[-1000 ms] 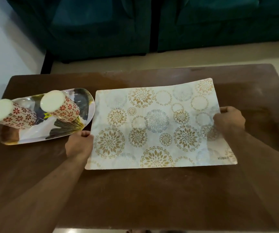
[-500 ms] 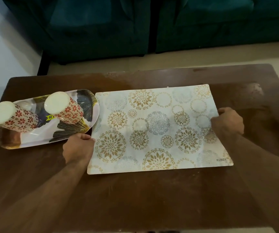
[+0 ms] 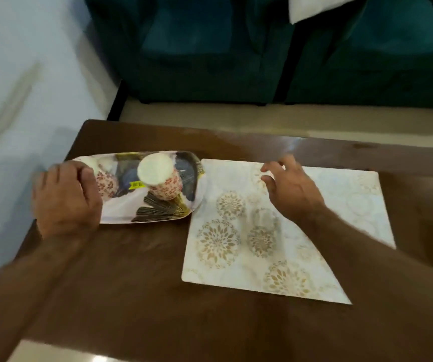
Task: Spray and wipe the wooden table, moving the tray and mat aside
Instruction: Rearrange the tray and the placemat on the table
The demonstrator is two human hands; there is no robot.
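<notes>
Left hand (image 3: 66, 198) grips the left end of the tray (image 3: 142, 212), fingers curled over its rim, thumb on the inside. Right hand (image 3: 292, 190) hovers released over the far-left part of the mat (image 3: 314, 231), fingers spread toward the tray's right end; whether the fingertips touch the mat is unclear through the blur. The tray sits at the left side of the wooden table (image 3: 132, 296), its left end at the table's left edge and its right end overlapping or just touching the mat's far-left corner. Two patterned cups ride on it: one cup (image 3: 162, 180) upright near the middle, a second cup (image 3: 105, 182) partly hidden behind the left thumb. The mat lies flat, right of centre, skewed to the table edges. Teal sofa (image 3: 262, 48) beyond the far edge. No spray bottle or cloth in view, so wiping appears not yet begun. Risks, as judged: the tray is held at one end only, and lifting it before the right hand takes the other end would likely tilt it and topple the tall cups. The tray's right end may also snag the mat corner and drag it.
</notes>
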